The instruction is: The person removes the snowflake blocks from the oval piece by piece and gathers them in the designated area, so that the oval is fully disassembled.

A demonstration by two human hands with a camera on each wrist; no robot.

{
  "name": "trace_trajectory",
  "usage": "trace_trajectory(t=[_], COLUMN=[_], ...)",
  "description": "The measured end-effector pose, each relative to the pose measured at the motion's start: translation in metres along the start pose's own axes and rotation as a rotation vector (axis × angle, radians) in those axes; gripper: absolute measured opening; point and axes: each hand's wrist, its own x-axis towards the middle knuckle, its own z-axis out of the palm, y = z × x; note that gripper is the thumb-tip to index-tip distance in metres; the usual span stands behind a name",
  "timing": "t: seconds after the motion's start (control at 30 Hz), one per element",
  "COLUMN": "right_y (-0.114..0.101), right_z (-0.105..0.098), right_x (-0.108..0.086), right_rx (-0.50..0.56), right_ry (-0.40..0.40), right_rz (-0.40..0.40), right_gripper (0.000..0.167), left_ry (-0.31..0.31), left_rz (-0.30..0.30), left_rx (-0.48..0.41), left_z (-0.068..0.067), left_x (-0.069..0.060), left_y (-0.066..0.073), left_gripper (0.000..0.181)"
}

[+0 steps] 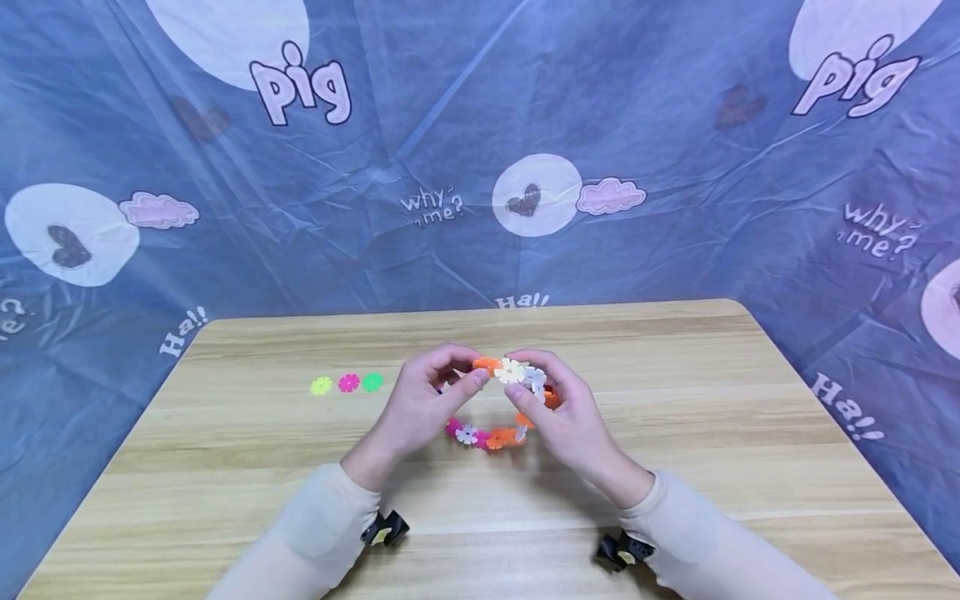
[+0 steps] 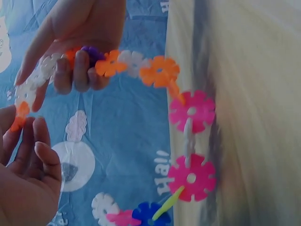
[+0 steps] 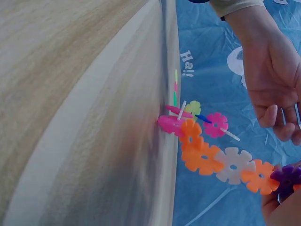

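Both hands hold up one curved chain of linked flower-shaped plastic pieces, its lower part hanging near the tabletop. My left hand (image 1: 425,408) pinches an orange piece (image 1: 486,363) between thumb and fingers. My right hand (image 1: 567,414) grips the white pieces (image 1: 512,371) beside it. In the left wrist view, the right hand's curled fingers surround orange and purple pieces, and the chain runs on through an orange piece (image 2: 160,71), pink pieces (image 2: 192,178) and a blue piece (image 2: 151,214). In the right wrist view a white piece (image 3: 233,165) sits between orange ones.
Three loose flower pieces lie in a row left of the hands: yellow-green (image 1: 321,386), pink (image 1: 348,383) and green (image 1: 372,382). They rest on a wooden table (image 1: 247,467). Behind it hangs a blue printed cloth (image 1: 420,108).
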Motion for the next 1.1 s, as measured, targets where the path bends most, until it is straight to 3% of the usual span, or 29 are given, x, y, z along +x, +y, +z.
trace_trajectory(t=[0.2, 0.37, 0.7, 0.83, 0.97, 1.1], right_y=[-0.003, -0.005, -0.006, -0.007, -0.007, -0.007], right_z=[0.001, 0.002, 0.004, 0.005, 0.006, 0.005], right_x=[0.0, 0.0, 0.001, 0.001, 0.0, 0.0], right_rx=[0.002, -0.004, -0.024, -0.031, -0.022, -0.014], right_ry=[0.009, 0.034, 0.086, 0.085, 0.071, 0.058], right_rz=[-0.018, 0.008, 0.002, 0.002, 0.015, 0.02], right_gripper=[0.034, 0.034, 0.031, 0.031, 0.031, 0.031], left_ry=[0.064, 0.139, 0.212, 0.222, 0.218, 0.19], left_rz=[0.076, 0.097, 0.155, 0.206, 0.265, 0.271], left_rx=[-0.116, -0.133, -0.011, 0.064, 0.139, 0.19], left_z=[0.011, 0.017, 0.025, 0.027, 0.029, 0.03], left_x=[0.0, 0.0, -0.001, -0.002, -0.001, -0.001], left_y=[-0.003, -0.003, 0.0, -0.002, -0.004, -0.005], left_gripper=[0.017, 0.013, 0.004, 0.002, 0.005, 0.006])
